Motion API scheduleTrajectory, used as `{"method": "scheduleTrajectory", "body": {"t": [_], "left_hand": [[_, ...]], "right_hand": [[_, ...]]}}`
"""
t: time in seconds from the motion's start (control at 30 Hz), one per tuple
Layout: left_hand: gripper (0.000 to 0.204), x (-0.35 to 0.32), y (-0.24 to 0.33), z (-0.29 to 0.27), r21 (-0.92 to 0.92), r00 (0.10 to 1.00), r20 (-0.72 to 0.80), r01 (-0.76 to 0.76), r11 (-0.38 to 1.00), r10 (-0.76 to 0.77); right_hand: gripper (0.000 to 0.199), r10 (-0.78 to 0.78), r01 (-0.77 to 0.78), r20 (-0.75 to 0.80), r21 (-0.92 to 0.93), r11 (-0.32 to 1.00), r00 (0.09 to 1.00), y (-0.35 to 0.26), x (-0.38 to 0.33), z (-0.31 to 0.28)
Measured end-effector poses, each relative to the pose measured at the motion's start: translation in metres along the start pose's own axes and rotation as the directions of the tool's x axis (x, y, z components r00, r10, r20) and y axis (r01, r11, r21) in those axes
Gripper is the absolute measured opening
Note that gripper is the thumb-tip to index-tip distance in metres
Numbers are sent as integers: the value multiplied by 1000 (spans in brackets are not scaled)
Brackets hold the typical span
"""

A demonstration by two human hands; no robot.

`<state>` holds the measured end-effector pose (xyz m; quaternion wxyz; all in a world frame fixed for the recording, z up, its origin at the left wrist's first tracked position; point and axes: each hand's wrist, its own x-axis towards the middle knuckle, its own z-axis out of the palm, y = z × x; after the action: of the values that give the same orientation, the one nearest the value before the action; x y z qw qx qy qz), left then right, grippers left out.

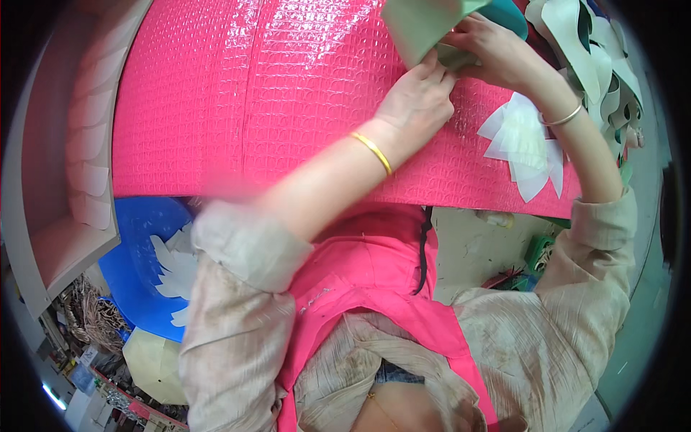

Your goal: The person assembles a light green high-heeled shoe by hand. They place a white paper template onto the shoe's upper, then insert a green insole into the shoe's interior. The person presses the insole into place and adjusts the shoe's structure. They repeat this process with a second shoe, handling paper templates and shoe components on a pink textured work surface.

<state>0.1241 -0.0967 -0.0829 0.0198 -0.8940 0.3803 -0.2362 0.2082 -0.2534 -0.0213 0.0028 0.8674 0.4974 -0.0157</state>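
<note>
At the far edge of the pink-covered table, my left hand (423, 101) pinches the lower edge of a pale green, flexible sheet piece (425, 29) between thumb and fingers. My right hand (497, 54) curls round the same piece from the right, its fingers partly hidden behind a fold. A teal piece (509, 16) shows just beyond my right hand. Below my right wrist lies a small pile of translucent white, pointed petal-shaped pieces (524, 144).
The pink quilted table cover (302, 108) is shiny. Several pale green curved pieces (594, 57) are heaped at the far right. On the left stand a tray-like box (36, 144) with a row of white pieces and a blue chair (133, 252) with white cut pieces on it.
</note>
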Motion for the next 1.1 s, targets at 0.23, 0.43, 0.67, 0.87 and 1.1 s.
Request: {"method": "scheduleTrajectory", "body": {"t": [0.23, 0.43, 0.67, 0.87, 1.1], "left_hand": [[9, -26, -38, -46, 6, 914, 226, -347, 938, 337], [13, -72, -14, -67, 31, 939, 340, -53, 998, 39], [38, -96, -3, -46, -100, 971, 105, 227, 969, -217], [37, -96, -2, -47, -201, 938, 159, 335, 921, -307], [38, -80, 8, -30, -272, 948, 2, 307, 912, -319]], "right_hand": [[18, -112, 72, 70, 426, 902, 991, 19, 0, -5], [37, 86, -266, 290, 669, 694, 953, -54, 30, -4], [40, 265, -469, 387, 746, 473, 883, -59, 48, 20], [34, 221, -335, 272, 510, 792, 937, -58, 45, 22], [26, 75, -191, 308, 365, 911, 948, -57, 47, -4]]}}
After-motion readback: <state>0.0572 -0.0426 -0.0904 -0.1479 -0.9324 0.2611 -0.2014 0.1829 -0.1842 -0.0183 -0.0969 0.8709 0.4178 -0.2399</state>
